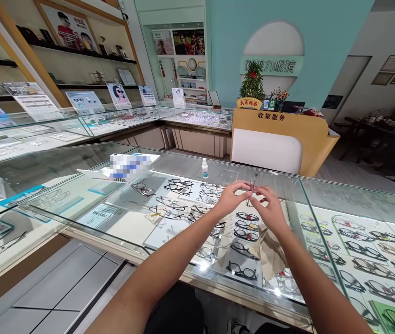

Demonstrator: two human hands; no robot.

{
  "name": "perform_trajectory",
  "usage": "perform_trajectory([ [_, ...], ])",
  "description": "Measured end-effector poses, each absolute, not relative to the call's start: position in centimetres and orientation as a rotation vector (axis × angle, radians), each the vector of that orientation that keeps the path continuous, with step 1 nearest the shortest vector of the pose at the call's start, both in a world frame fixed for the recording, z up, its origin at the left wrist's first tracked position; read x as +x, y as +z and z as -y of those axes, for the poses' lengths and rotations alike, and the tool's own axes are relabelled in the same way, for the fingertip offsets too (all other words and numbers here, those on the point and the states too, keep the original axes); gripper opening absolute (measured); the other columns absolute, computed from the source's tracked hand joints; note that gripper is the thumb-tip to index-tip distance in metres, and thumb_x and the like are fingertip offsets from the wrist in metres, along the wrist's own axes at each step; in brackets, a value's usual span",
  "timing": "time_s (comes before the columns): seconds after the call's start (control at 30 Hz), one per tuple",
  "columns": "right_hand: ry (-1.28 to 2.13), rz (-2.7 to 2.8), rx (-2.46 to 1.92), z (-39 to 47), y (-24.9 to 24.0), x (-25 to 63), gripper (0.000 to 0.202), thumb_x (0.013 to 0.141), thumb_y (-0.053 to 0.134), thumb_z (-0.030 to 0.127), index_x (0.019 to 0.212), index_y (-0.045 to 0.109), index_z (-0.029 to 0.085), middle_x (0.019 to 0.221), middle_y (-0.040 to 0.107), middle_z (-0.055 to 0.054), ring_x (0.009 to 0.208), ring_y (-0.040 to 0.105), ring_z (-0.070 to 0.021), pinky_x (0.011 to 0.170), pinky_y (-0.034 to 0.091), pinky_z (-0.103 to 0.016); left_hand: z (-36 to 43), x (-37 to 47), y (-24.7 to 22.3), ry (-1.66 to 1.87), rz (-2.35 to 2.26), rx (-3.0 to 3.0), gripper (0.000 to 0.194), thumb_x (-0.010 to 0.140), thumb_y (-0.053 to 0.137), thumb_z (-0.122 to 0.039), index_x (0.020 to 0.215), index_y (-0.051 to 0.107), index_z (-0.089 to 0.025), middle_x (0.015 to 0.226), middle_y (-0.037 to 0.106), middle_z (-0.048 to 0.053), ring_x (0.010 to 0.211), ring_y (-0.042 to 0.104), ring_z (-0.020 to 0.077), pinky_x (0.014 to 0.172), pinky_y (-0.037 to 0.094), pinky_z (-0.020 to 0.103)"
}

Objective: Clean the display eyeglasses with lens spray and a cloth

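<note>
Both of my hands meet above the glass counter, right of centre, around a thin pair of glasses seen nearly edge-on. My left hand pinches the glasses from the left, and my right hand has its fingertips on them from the right. A beige cloth lies on the glass beneath my right forearm. Further back on the counter, left of my hands, stands a small white bottle with a blue label. The fine parts of the frame between my fingers are too small to tell.
Rows of glasses show in and around the glass display counter. White papers lie at its back left. Beyond stand more showcases and a yellow desk with a plant.
</note>
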State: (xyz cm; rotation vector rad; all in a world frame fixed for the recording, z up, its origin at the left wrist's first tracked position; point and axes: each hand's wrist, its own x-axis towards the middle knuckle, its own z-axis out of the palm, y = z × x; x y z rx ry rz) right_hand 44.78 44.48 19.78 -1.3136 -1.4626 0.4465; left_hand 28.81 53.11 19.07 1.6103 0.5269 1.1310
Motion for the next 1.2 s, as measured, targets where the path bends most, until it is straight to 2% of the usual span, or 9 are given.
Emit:
perform_trajectory([
  [0.17, 0.435, 1.469, -1.256, -44.7, 18.7, 44.5, 0.036, 0.092, 0.070, 0.044, 0.123, 0.075, 0.027, 0.133, 0.072, -0.012, 0.122, 0.067, -0.0313, 0.089, 0.055, -0.044, -52.7, 28.6, 19.6, 1.028, -0.489, 1.413, 0.036, 0.076, 0.091, -0.043, 0.089, 0.070, -0.018, 0.130, 0.068, 0.012, 0.126, 0.063, 0.0290, 0.107, 0.051, 0.047],
  [0.3, 0.439, 1.437, -1.230, -44.9, 18.2, 44.5, 0.033, 0.093, 0.071, 0.047, 0.118, 0.077, 0.027, 0.127, 0.076, -0.011, 0.116, 0.069, -0.0310, 0.091, 0.056, -0.047, -52.3, 28.6, 20.0, 0.975, -0.478, 1.339, 0.044, 0.074, 0.092, -0.046, 0.087, 0.063, -0.017, 0.130, 0.065, 0.013, 0.122, 0.063, 0.0281, 0.094, 0.058, 0.041],
  [0.47, 0.412, 1.383, -1.233, -45.0, 18.3, 44.6, 0.028, 0.093, 0.072, 0.048, 0.110, 0.079, 0.027, 0.115, 0.079, -0.009, 0.106, 0.071, -0.0293, 0.089, 0.056, -0.045, -51.6, 28.8, 20.3, 0.953, -0.495, 1.465, 0.043, 0.085, 0.080, -0.057, 0.090, 0.064, -0.018, 0.131, 0.065, 0.012, 0.116, 0.065, 0.0256, 0.094, 0.058, 0.040],
  [0.6, 0.381, 1.291, -1.247, -44.8, 18.9, 44.8, 0.025, 0.092, 0.072, 0.046, 0.103, 0.080, 0.025, 0.113, 0.081, -0.010, 0.103, 0.072, -0.0283, 0.088, 0.055, -0.045, -52.0, 28.3, 21.4, 1.129, -0.632, 1.700, 0.028, 0.093, 0.071, -0.049, 0.094, 0.069, -0.020, 0.130, 0.067, 0.011, 0.126, 0.061, 0.0269, 0.102, 0.053, 0.038],
  [0.77, 0.381, 1.207, -1.277, -44.7, 19.4, 45.2, 0.027, 0.091, 0.071, 0.047, 0.102, 0.081, 0.024, 0.116, 0.082, -0.010, 0.104, 0.072, -0.0288, 0.090, 0.053, -0.045, -56.8, 25.8, 23.9, 1.418, -0.988, 1.684, 0.018, 0.097, 0.063, -0.038, 0.101, 0.068, -0.022, 0.116, 0.072, 0.008, 0.116, 0.065, 0.0246, 0.103, 0.050, 0.039],
  [0.9, 0.340, 1.181, -1.252, -44.9, 19.4, 45.6, 0.026, 0.090, 0.072, 0.047, 0.099, 0.081, 0.024, 0.112, 0.083, -0.010, 0.106, 0.072, -0.0300, 0.090, 0.054, -0.046, -62.4, 22.8, 24.7, 1.637, -1.344, 1.853, 0.028, 0.092, 0.065, -0.029, 0.119, 0.063, -0.022, 0.132, 0.066, 0.010, 0.127, 0.060, 0.0262, 0.111, 0.044, 0.041],
  [1.07, 0.325, 1.180, -1.217, -45.0, 19.4, 45.8, 0.024, 0.091, 0.071, 0.045, 0.096, 0.082, 0.024, 0.110, 0.083, -0.011, 0.107, 0.072, -0.0307, 0.089, 0.054, -0.046, -67.6, 19.9, 23.1, 1.006, -1.900, 1.840, 0.081, 0.078, 0.084, -0.040, 0.148, 0.046, -0.021, 0.147, 0.062, 0.020, 0.143, 0.049, 0.0433, 0.114, 0.038, 0.053],
  [1.13, 0.331, 1.184, -1.207, -45.1, 19.3, 45.9, 0.023, 0.091, 0.071, 0.045, 0.096, 0.082, 0.024, 0.109, 0.083, -0.011, 0.106, 0.072, -0.0307, 0.088, 0.054, -0.046, -69.0, 19.4, 22.1, 0.826, -1.936, 1.843, 0.085, 0.076, 0.087, -0.045, 0.147, 0.047, -0.022, 0.143, 0.066, 0.020, 0.145, 0.049, 0.0442, 0.112, 0.038, 0.052],
  [1.2, 0.347, 1.191, -1.203, -45.2, 19.1, 46.0, 0.023, 0.091, 0.071, 0.044, 0.096, 0.082, 0.024, 0.109, 0.083, -0.011, 0.105, 0.072, -0.0304, 0.088, 0.053, -0.046, -70.0, 19.2, 21.1, 0.750, -1.908, 1.845, 0.073, 0.075, 0.086, -0.046, 0.136, 0.055, -0.023, 0.139, 0.069, 0.019, 0.141, 0.055, 0.0416, 0.108, 0.041, 0.048],
])
